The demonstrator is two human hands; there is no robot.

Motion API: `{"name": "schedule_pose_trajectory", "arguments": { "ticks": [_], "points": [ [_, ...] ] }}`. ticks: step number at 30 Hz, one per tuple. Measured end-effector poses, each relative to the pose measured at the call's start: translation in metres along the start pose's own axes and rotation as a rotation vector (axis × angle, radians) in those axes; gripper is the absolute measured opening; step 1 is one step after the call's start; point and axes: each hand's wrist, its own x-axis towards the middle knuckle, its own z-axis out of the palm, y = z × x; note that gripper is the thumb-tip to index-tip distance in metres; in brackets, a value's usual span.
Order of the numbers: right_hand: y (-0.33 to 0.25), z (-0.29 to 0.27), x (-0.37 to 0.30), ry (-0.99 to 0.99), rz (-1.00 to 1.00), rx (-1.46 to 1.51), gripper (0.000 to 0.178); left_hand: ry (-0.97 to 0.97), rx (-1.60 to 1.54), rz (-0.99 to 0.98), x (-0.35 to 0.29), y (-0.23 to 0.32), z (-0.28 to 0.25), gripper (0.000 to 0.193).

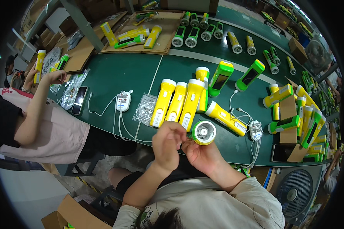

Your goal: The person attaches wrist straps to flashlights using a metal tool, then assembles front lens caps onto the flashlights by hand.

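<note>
A flashlight (203,133) with a green and yellow rim is held with its round lens end turned up. My right hand (202,154) is wrapped round it from below, and its body is mostly hidden. At the flashlight's left side, my left hand (167,143) has its fingers bent together; whether something small is between them I cannot make out. Just beyond my hands, several yellow flashlights (177,102) with white ends lie side by side. A yellow flashlight (226,119) lies slanted to the right of them. Behind stand green flashlights (220,79) with dark panels.
White charging cables run from power adapters (123,100) (256,131) on the green table (103,70). A cardboard box (288,110) of flashlights stands at right, near a fan (295,192). A wooden tray (168,34) lies at the far side. A co-worker (38,122) sits at left.
</note>
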Motion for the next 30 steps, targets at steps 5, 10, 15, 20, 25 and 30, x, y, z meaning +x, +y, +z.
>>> {"name": "schedule_pose_trajectory", "arguments": {
  "ticks": [5,10,15,20,25,30],
  "points": [
    [0.012,0.015,-0.010,0.034,-0.237,-0.467,0.040,-0.265,0.762,0.354,0.014,0.037,0.013,0.041],
    [0.000,0.012,-0.016,0.132,-0.018,-0.423,0.047,-0.351,0.942,0.348,0.016,0.038,0.011,0.053],
    [-0.021,-0.013,-0.041,-0.169,0.327,-0.453,0.051,-0.407,0.793,0.120,0.018,0.047,0.010,0.052],
    [-0.016,0.011,-0.049,-0.189,-1.177,-1.534,0.024,-0.428,0.599,-0.013,0.019,0.050,0.012,0.051],
    [-0.025,0.025,-0.044,-0.394,-1.482,-1.940,0.045,-0.419,0.631,0.009,0.018,0.046,0.007,0.054],
    [-0.031,0.023,-0.047,-0.371,-1.495,-2.021,0.038,-0.284,0.458,-0.152,0.015,0.053,0.015,0.057]
  ]
}}
